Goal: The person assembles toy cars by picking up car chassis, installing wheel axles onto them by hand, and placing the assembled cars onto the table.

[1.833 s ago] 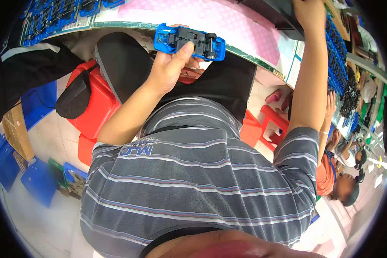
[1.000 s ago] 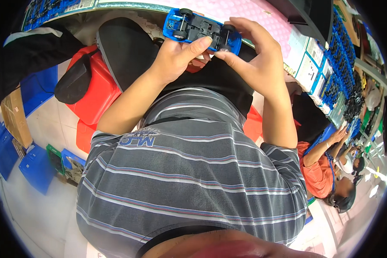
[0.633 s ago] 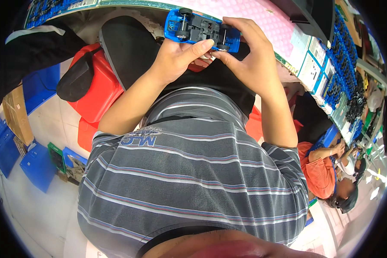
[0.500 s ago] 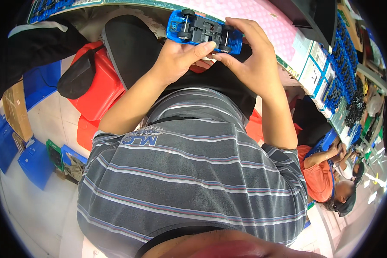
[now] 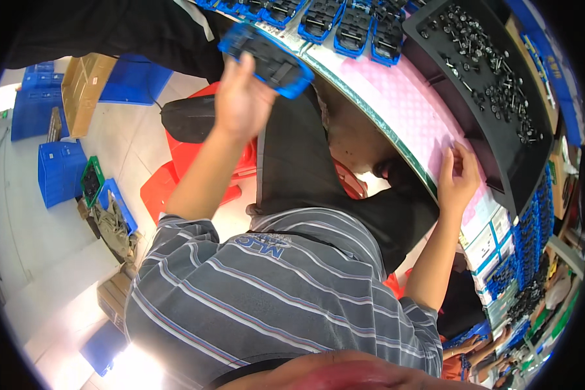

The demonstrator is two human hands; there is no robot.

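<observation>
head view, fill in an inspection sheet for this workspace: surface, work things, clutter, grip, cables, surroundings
Surface: table with a pink mat.
Work things: blue toy car, dark underside facing the camera, blurred; black tray with loose small parts; row of blue cars on the table.
Clutter: blue bin and cardboard box at left.
Grip: left hand holds the blue toy car; right hand is at the mat beside the tray, fingers curled, contents unclear.
Cables: thin dark line at left, possibly a cable.
Surroundings: red stool; co-worker in orange, lower right.
</observation>
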